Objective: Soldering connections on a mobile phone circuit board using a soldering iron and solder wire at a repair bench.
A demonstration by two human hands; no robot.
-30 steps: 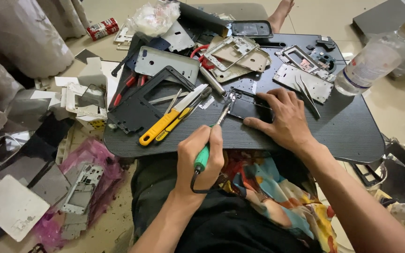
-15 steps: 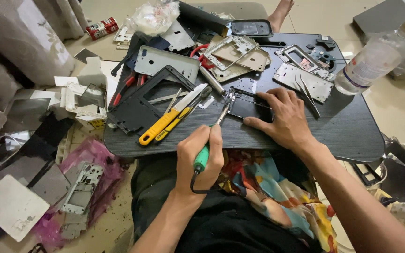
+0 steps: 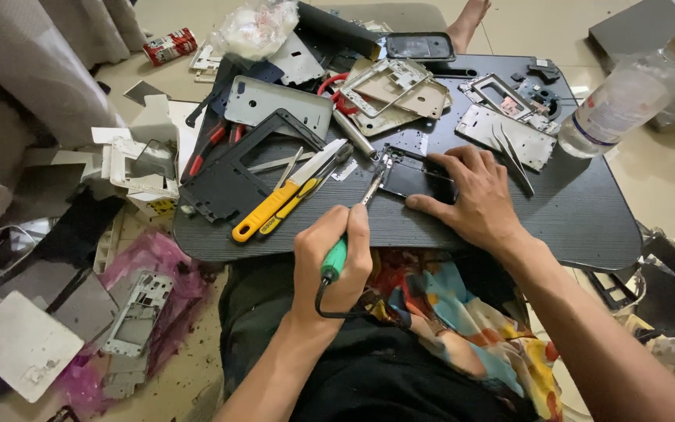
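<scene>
Left hand (image 3: 330, 262) has its grip clamped around a green-handled soldering iron (image 3: 351, 227), tip resting at the left edge of a dark phone frame (image 3: 419, 176) near the middle of the black worktop (image 3: 580, 219). Right hand (image 3: 470, 195) lies flat, fingers spread, pinning the frame; its grip closes on nothing.

Judgement: keep the frame pressed flat, keep fingers clear of the tip, hold the iron steady.

The contact point is too small to make out. The palm covers the frame's right part. The bottle (image 3: 626, 98) is cut off at the picture's edge.
</scene>
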